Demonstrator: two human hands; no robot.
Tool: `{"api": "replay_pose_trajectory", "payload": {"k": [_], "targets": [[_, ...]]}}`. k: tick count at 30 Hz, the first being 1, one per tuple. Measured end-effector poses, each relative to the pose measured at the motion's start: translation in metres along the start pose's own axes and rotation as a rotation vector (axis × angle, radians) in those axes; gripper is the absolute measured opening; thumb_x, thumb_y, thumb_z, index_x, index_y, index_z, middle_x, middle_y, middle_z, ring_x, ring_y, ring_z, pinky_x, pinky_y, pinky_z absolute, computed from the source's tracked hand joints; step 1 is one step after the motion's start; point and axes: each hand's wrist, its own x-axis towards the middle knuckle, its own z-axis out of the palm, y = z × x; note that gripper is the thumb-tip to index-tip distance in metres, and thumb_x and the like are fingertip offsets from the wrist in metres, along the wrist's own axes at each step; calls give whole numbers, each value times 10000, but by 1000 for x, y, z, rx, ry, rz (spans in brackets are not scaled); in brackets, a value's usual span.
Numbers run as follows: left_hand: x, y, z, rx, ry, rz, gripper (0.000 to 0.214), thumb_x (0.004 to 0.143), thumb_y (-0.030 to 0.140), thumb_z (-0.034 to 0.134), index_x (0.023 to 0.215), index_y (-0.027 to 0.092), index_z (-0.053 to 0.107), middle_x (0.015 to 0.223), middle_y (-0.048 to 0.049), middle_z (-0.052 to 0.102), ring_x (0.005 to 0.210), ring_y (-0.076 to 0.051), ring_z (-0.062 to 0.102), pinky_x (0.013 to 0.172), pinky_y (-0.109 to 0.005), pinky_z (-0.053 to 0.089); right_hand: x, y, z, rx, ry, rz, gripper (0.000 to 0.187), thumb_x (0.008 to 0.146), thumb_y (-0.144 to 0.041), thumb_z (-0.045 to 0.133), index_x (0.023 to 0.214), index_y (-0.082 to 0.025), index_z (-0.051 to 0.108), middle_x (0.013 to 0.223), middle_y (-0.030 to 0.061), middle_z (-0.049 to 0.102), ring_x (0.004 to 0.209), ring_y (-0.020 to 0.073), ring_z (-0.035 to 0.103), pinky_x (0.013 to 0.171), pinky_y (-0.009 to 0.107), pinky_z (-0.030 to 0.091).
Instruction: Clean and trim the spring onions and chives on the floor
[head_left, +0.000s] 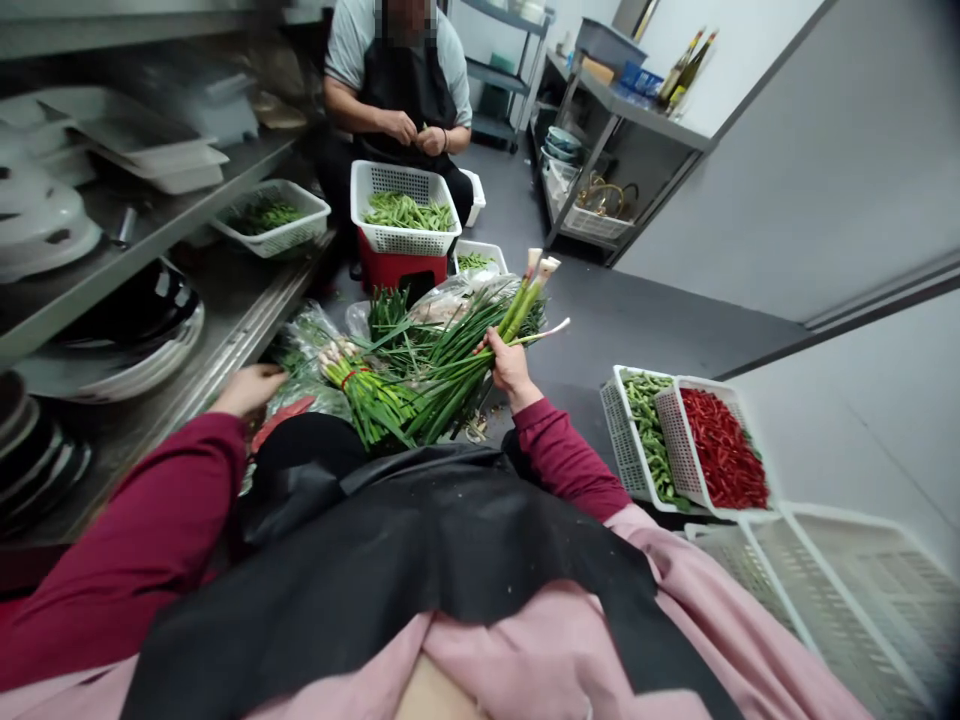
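My right hand (510,368) is wrapped round a bunch of green onions (517,312). Their white root ends point up and away, and the long green leaves trail left across the pile. My left hand (253,388) is low on the left by clear plastic wrapping (311,325), its fingers curled together; whatever they hold, if anything, is hidden. Between my hands lies another bundle of green onions (352,375), tied with a red band. Loose green leaves (450,340) and plastic bags are heaped behind it.
Opposite sits a co-worker (409,90), both hands at a green pod above a white basket of green pods (405,212) on a red stool (397,268). Metal shelving (247,330) with dishes borders my left. Baskets of green peppers (649,420) and red chillies (720,450) stand right.
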Motion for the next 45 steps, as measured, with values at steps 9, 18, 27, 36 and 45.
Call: {"api": "replay_pose_trajectory", "payload": {"k": [9, 18, 27, 36, 45], "targets": [[-3, 113, 177, -572, -717, 21, 353, 616, 322, 730, 876, 125, 594, 694, -60, 655, 676, -206, 642, 718, -338, 519, -18, 16, 35, -126, -109, 64, 407, 626, -483, 770, 766, -170, 552, 617, -45, 596, 549, 85, 552, 542, 208, 475], [29, 60, 196, -631, -573, -129, 357, 631, 379, 778, 781, 139, 561, 597, 2, 586, 527, -133, 550, 539, -262, 443, 18, 52, 3, -495, -31, -66, 253, 651, -314, 748, 819, -159, 640, 667, -45, 594, 560, 66, 500, 548, 188, 425], [71, 53, 202, -586, -428, -149, 516, 610, 430, 795, 982, 115, 627, 781, -33, 660, 630, -138, 571, 607, -259, 452, 60, 71, 3, -233, 6, 208, 277, 625, -308, 746, 803, -153, 599, 596, -62, 574, 450, 52, 480, 452, 190, 404], [63, 47, 207, -155, -306, 34, 649, 559, 396, 821, 1098, 111, 598, 1058, -118, 668, 1029, -298, 606, 887, -372, 458, 45, 86, 5, -314, -86, 214, 247, 600, -275, 734, 719, -184, 538, 528, -87, 519, 414, 53, 431, 412, 194, 348], [66, 44, 205, 0, -260, 16, 611, 576, 507, 791, 1019, 144, 580, 982, -110, 672, 951, -297, 627, 802, -353, 468, 48, 93, -7, -397, -42, 90, 116, 615, -180, 557, 726, -189, 524, 580, -85, 502, 491, 65, 432, 497, 192, 371]]}}
